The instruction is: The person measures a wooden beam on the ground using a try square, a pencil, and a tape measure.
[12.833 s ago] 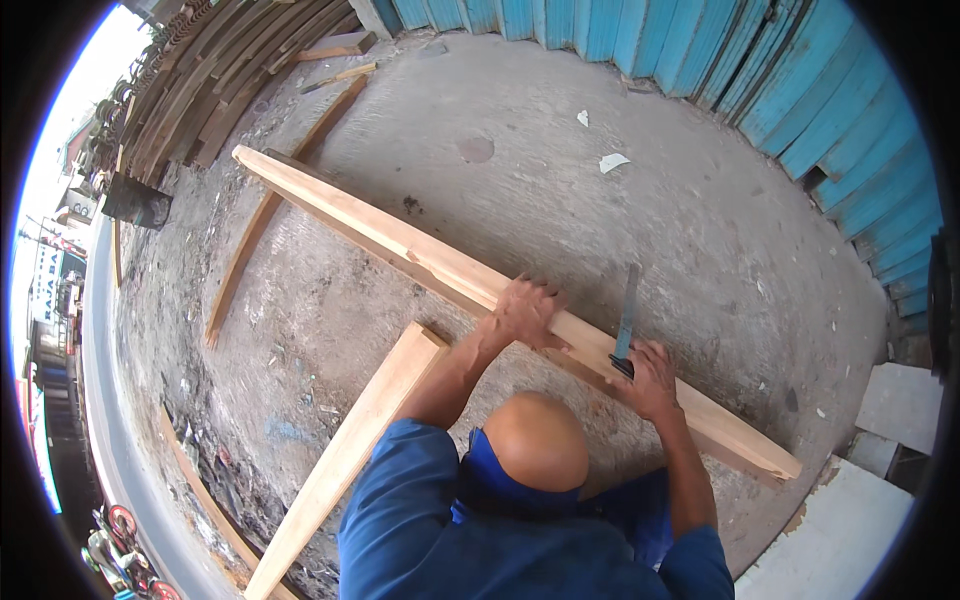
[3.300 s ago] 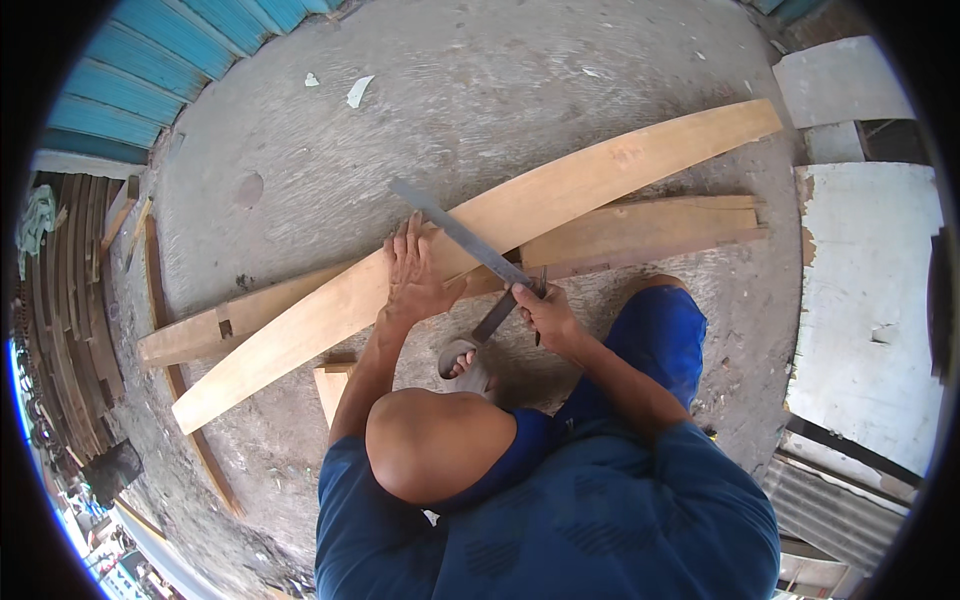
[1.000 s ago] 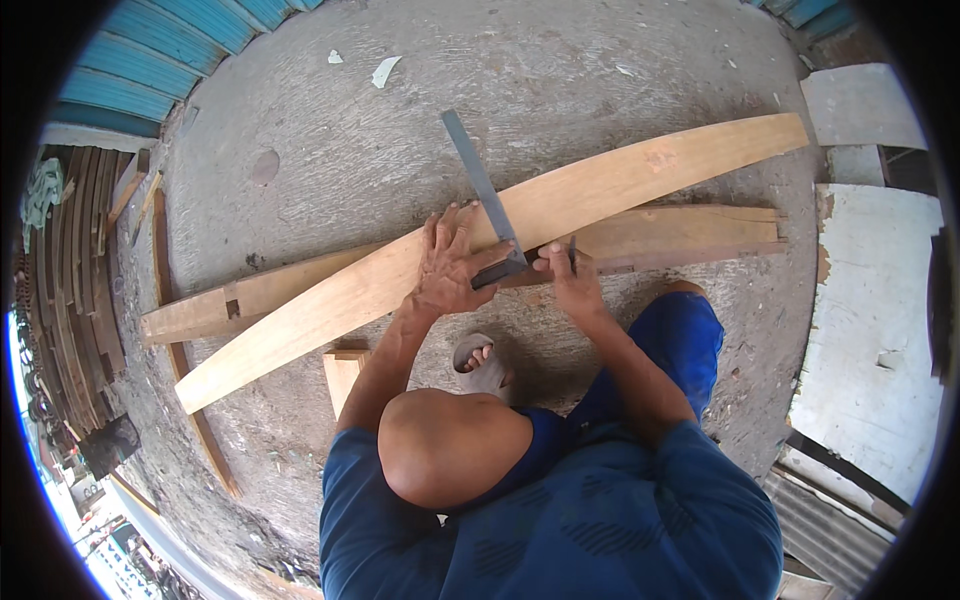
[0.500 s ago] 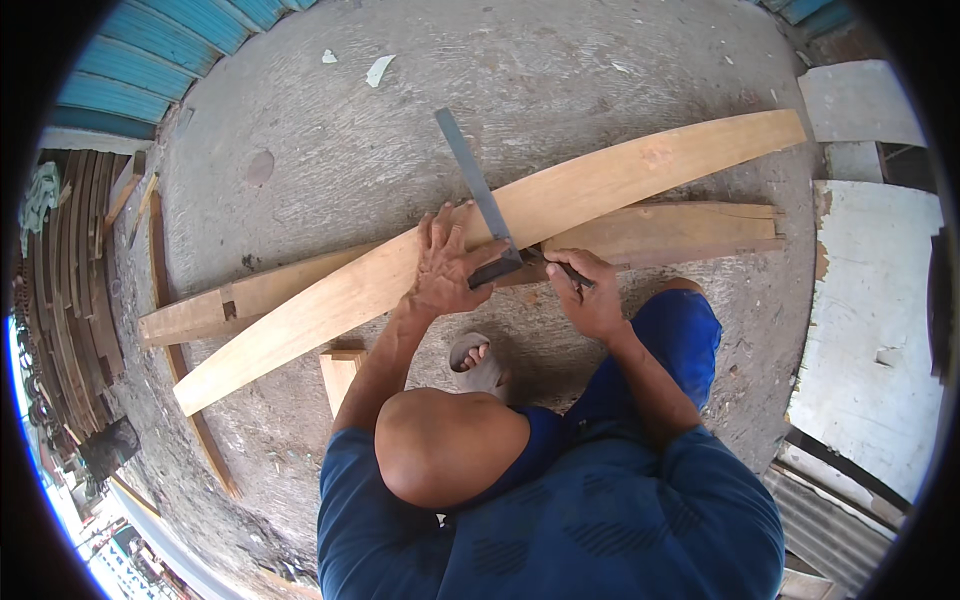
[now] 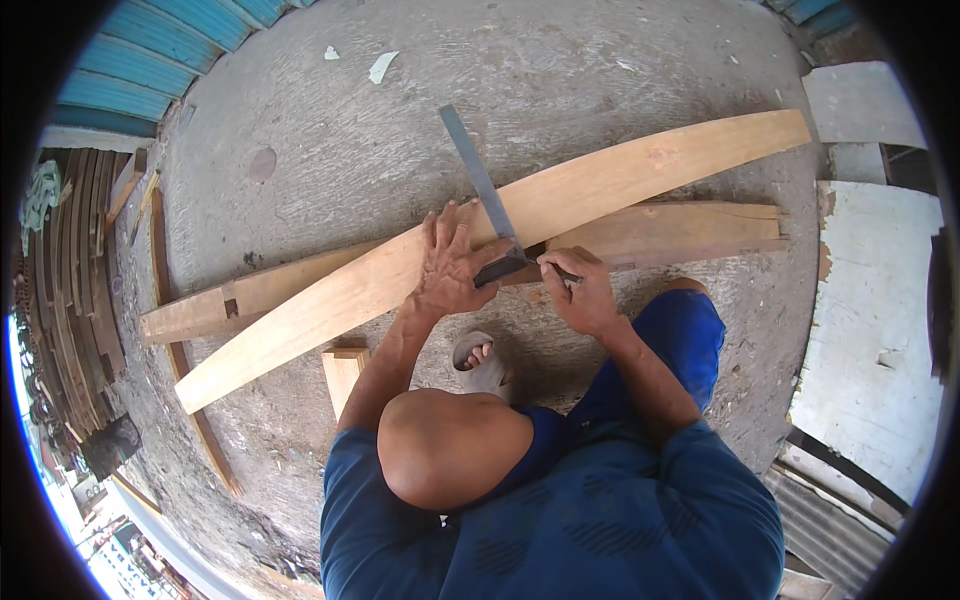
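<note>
A long pale wooden board (image 5: 620, 167) lies aslant across a second, thicker timber (image 5: 680, 222). Across the pale board sits a try square (image 5: 476, 172), its metal blade reaching past the far edge and its dark stock along the near edge. My left hand (image 5: 452, 268) is spread over the board, fingertips at the far edge, thumb and forefinger pressing the square's stock against the wood. Pinched in my right hand (image 5: 584, 290) is a slim dark pencil-like tool (image 5: 562, 272), held at the near edge just right of the square. Its tip is hard to make out.
A thin wooden strip (image 5: 204, 430) runs under the left ends of both timbers. A short wood block (image 5: 345, 378) is beside my left forearm. Stacked planks (image 5: 75, 270) stand at far left, pale sheets (image 5: 870, 330) at right. My sandalled foot (image 5: 483, 362) is close by.
My right hand has shifted slightly left toward the square, its fingers drawn closer around the dark tool. The left hand, square and board keep their places, with the whole view moved slightly.
</note>
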Tool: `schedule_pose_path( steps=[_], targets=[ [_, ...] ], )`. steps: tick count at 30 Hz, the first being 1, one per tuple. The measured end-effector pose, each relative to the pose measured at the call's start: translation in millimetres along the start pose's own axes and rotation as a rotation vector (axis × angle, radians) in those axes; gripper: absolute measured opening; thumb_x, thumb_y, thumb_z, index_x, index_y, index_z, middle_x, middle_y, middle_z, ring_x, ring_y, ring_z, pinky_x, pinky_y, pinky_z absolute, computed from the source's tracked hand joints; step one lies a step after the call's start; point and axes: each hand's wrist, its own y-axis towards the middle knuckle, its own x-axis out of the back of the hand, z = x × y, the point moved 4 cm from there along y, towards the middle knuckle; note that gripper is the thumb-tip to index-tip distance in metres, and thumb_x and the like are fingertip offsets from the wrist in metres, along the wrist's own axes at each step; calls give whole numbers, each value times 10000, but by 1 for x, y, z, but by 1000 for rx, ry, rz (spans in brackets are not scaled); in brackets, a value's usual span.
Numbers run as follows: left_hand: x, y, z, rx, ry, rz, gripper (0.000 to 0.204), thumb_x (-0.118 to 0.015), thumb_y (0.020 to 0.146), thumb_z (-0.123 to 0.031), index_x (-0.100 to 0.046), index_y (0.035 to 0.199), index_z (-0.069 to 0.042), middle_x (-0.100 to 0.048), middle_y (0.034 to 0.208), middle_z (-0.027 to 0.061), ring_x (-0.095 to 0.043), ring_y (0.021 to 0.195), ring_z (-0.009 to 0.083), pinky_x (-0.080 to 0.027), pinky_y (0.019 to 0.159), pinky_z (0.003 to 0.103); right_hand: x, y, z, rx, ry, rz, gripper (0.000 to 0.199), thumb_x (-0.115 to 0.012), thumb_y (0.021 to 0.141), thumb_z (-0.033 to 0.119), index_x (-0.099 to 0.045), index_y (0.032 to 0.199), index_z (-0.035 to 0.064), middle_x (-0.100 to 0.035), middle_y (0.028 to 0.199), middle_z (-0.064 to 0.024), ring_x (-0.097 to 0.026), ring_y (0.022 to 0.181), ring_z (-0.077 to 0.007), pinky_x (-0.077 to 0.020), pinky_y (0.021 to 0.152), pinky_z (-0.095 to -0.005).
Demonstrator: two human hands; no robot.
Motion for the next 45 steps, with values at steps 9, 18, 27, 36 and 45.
schedule_pose_path(
  steps=[9, 18, 27, 36, 45],
  targets=[
    [2, -6, 3, -1, 3, -56, 725, -876, 684, -378, -680, 1382, -397, -320, 1636, 239, -211, 1509, 552, -146, 1220, 724, -41, -10, -40, -331, -175, 142, 216, -595, 1027, 210, -683, 992, 16, -715, 902, -228, -682, 799, -442, -539, 761, -504],
    [1, -2, 0, -37, -19, -128, 709, -887, 674, -381, -701, 1358, -387, -350, 1627, 228, -247, 1495, 558, -175, 1210, 725, -101, -22, -71, -684, 771, 16, 273, -538, 1078, 163, -663, 1064, -79, -760, 929, -165, -725, 774, -190, -593, 701, -305],
    [5, -5, 2, -8, -13, -55, 734, -892, 660, -377, -695, 1367, -402, -310, 1657, 213, -223, 1513, 538, -164, 1224, 712, 2, -6, -26, -269, -85, 31, 360, -546, 1098, 275, -717, 1115, -43, -776, 1004, -165, -734, 927, -270, -553, 850, -411],
    [1, -3, 3, -12, -13, -45, 718, -872, 668, -391, -696, 1364, -411, -294, 1665, 219, -220, 1521, 529, -139, 1232, 718, 32, 28, -11, -112, 103, -8, 86, -682, 972, 97, -657, 1002, 21, -704, 857, -115, -684, 817, -184, -535, 788, -337],
    [4, -1, 2, 8, -19, 1, 715, -873, 690, -390, -680, 1377, -431, -278, 1677, 203, -190, 1543, 508, -124, 1244, 713, 0, 39, -42, 75, 109, 149, 138, -734, 865, 140, -661, 941, 51, -693, 822, -103, -667, 812, -311, -511, 797, -446]
  ],
)
